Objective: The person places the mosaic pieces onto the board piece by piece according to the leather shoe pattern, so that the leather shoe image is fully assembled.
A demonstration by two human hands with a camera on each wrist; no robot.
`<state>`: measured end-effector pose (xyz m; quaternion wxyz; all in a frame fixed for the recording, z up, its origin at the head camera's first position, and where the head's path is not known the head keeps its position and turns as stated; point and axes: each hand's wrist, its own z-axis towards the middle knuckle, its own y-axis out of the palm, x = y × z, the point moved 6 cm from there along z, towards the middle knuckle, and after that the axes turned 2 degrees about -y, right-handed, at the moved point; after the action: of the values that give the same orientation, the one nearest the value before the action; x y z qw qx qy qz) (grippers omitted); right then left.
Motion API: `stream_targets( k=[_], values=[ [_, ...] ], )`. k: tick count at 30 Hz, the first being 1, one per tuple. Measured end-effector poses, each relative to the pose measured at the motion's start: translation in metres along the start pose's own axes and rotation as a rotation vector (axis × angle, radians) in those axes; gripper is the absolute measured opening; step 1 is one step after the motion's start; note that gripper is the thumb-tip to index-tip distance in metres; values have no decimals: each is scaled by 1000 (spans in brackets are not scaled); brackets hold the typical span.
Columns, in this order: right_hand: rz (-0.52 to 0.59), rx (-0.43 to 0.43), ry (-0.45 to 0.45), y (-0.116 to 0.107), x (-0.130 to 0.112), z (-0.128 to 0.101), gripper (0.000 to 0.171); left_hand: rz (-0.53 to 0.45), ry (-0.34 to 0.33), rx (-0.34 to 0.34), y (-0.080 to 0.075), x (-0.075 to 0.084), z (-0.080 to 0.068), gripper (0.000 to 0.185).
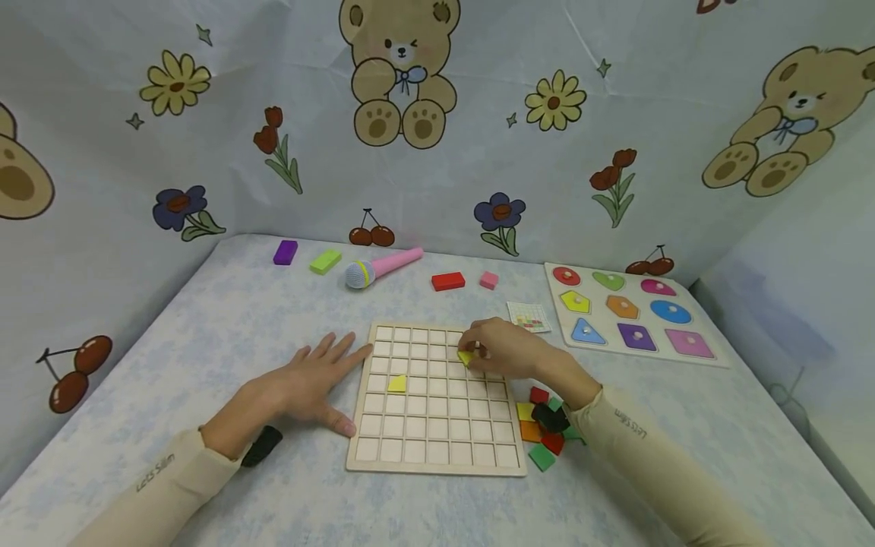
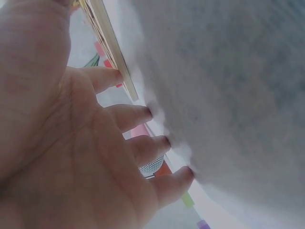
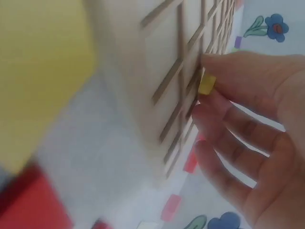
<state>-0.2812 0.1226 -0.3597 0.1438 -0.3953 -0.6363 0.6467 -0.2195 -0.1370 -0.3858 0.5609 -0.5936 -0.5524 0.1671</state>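
Note:
A pale wooden grid board (image 1: pixel 437 425) lies flat in front of me, with one yellow tile (image 1: pixel 397 384) set in a cell on its left side. My right hand (image 1: pixel 502 349) pinches another yellow tile (image 1: pixel 465 356) over the board's upper right cells; in the right wrist view that yellow tile (image 3: pixel 207 85) sits between thumb and fingertips against the grid board (image 3: pixel 157 71). My left hand (image 1: pixel 314 380) lies flat with fingers spread on the table, touching the board's left edge (image 2: pixel 112 45). A pile of coloured tiles (image 1: pixel 543 433) lies by my right wrist.
At the back lie a purple block (image 1: pixel 285 251), a green block (image 1: pixel 325 260), a toy microphone (image 1: pixel 379 268), a red block (image 1: pixel 447 281) and a pink block (image 1: pixel 488 279). A shape puzzle board (image 1: pixel 632 313) and a small pattern card (image 1: pixel 529 316) are at right. Printed cloth walls enclose the table.

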Motion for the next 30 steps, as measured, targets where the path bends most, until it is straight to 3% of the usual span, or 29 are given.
stream_targets(
  k=[13, 30],
  values=[
    [68, 11, -43, 9, -43, 1, 16, 6, 5, 4, 0, 0, 1, 122],
    [38, 23, 36, 16, -51, 4, 19, 24, 8, 5, 1, 0, 1, 123]
  ],
)
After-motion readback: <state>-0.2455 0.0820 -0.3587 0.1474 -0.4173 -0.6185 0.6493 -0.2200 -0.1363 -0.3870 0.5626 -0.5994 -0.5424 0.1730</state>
